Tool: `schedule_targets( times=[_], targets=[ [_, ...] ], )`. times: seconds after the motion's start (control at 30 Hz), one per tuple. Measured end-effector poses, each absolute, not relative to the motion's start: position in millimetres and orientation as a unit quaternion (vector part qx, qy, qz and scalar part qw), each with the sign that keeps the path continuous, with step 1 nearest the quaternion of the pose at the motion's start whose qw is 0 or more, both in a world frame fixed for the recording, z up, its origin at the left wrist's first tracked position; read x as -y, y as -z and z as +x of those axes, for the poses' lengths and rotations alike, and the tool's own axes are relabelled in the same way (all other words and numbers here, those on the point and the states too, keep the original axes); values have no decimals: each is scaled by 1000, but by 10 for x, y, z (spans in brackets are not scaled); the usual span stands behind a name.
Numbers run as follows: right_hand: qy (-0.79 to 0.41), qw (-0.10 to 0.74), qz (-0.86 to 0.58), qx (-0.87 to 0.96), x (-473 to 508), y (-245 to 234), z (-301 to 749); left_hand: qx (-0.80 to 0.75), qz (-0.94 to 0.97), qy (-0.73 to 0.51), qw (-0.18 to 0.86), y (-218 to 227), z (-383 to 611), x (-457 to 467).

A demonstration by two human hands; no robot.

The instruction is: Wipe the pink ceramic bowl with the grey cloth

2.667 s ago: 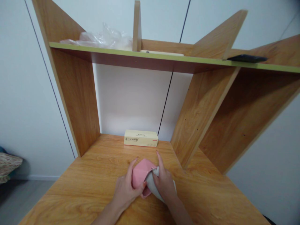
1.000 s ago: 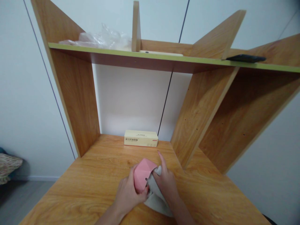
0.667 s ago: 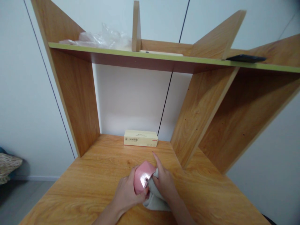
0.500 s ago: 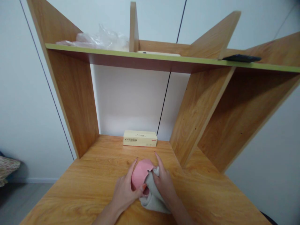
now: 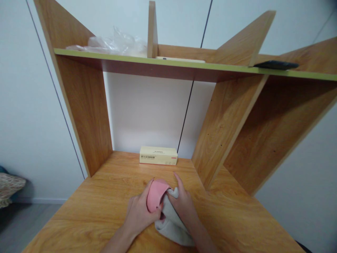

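Note:
A pink, rounded, bowl-like piece (image 5: 156,195) with an edge that has a small notch is tipped over the desk, its open side facing right. My left hand (image 5: 140,212) grips it from the left, the thumb at its near edge and the fingers along its far side. My right hand (image 5: 182,201) pinches a light grey cloth (image 5: 172,223) against the right edge of the pink piece, index finger stretched forward. Part of the cloth is tucked at the opening, and the rest hangs down to the desk. The inside of the pink piece is mostly hidden.
A cream carton (image 5: 158,156) stands at the back of the wooden desk (image 5: 100,211). Above runs a green-edged shelf (image 5: 179,65) bearing a clear plastic bag (image 5: 118,44) and a flat black object (image 5: 276,65). Upright wooden panels (image 5: 226,130) flank the space.
The pink piece has turned slightly in my left hand, its notched edge now lower and nearer my thumb. My right hand has shifted slightly left with the cloth. The view has moved a little.

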State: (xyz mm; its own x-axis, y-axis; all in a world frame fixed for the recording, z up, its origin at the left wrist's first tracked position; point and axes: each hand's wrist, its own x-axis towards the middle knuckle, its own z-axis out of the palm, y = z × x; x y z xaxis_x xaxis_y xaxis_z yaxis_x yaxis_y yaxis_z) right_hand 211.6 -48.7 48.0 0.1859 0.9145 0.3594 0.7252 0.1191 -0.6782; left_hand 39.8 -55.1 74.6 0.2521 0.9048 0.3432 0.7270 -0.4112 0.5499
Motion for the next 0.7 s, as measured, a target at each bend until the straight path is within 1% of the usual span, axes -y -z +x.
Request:
schedule_targets(
  times=[0.07,0.13,0.2,0.33,0.4,0.6,0.7],
  targets=[
    [-44,393,-641,658,536,-516,2159,-510,799,-297,119,-749,407,558],
    [20,408,-605,684,572,-535,2187,-491,816,-284,107,-746,419,568],
    [43,413,-587,695,589,-543,2191,-477,827,-280,99,-740,428,578],
    [-27,370,-599,709,580,-544,2150,-471,828,-289,94,-714,423,581],
    [-66,372,-605,701,569,-541,2133,-475,821,-298,109,-703,404,567],
    [-123,480,-623,605,507,-518,2166,-428,766,-408,250,-714,368,514],
    [-160,529,-597,581,451,-472,2136,-440,759,-400,264,-691,423,531]
  ],
)
